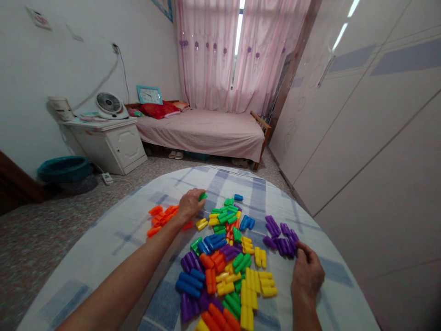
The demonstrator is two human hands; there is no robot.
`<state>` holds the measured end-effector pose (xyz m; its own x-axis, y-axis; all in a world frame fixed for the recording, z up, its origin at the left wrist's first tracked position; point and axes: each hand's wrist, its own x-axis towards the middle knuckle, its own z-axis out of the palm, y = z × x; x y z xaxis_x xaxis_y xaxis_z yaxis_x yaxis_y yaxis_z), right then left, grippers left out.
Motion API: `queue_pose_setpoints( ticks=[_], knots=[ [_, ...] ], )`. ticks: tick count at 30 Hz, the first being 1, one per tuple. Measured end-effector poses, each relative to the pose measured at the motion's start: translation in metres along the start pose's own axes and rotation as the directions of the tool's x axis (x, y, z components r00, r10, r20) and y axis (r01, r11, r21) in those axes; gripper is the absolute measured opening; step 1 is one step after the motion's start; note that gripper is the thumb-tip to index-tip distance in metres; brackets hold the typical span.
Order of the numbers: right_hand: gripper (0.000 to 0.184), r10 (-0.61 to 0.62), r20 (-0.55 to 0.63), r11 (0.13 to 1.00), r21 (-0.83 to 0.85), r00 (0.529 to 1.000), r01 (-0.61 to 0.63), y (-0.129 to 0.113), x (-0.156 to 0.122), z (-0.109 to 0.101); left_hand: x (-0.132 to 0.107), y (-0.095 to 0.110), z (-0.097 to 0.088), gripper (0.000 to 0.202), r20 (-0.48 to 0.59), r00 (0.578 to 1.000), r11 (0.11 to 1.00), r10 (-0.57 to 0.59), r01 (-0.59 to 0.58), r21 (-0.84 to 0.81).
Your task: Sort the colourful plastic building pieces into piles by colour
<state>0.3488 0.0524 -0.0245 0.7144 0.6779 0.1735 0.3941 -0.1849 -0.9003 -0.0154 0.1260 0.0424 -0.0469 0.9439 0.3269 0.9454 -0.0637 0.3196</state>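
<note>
My left hand [191,203] reaches over the far left part of the table, its fingers closed on a green plastic building block [202,196]. Just left of its wrist lies a group of orange blocks [164,218]. At the right, my right hand [308,271] rests by the purple blocks [284,241], with curled fingers and fingertips against the group's near edge. Whether a piece is between those fingers is hidden. A mixed pile of green, blue, orange, purple and yellow blocks [223,278] spreads between my hands, several yellow ones [251,289] lying together at its right side.
The round table wears a white and blue checked cloth [117,271]. Beyond it stand a bed [213,128], a white cabinet [126,145] with a fan [110,105], and a bin [67,172]. Tall wardrobe doors [372,138] line the right.
</note>
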Motion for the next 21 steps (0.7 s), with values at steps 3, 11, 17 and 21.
queue_pose_setpoints(
  ticks=[3,11,17,21],
  knots=[
    [0.043,0.006,-0.002,1.000,-0.011,1.000,-0.006,0.001,0.000,0.001,0.003,-0.013,-0.012,0.032,0.012,0.988,0.976,-0.152,0.152,-0.158],
    [0.041,-0.019,-0.010,0.999,0.031,1.000,0.019,0.001,0.000,0.001,-0.010,0.015,-0.012,0.032,0.047,0.997,0.932,0.057,-0.036,-0.361],
    [0.041,-0.005,-0.005,1.000,0.019,1.000,0.006,0.000,0.000,0.001,-0.008,0.019,0.011,0.032,0.108,0.992,0.977,0.064,-0.040,-0.210],
    [0.041,0.003,0.004,0.999,0.043,1.000,-0.003,-0.001,-0.001,0.002,-0.011,0.018,0.019,0.034,0.164,0.985,0.967,0.048,-0.005,-0.255]
  ],
)
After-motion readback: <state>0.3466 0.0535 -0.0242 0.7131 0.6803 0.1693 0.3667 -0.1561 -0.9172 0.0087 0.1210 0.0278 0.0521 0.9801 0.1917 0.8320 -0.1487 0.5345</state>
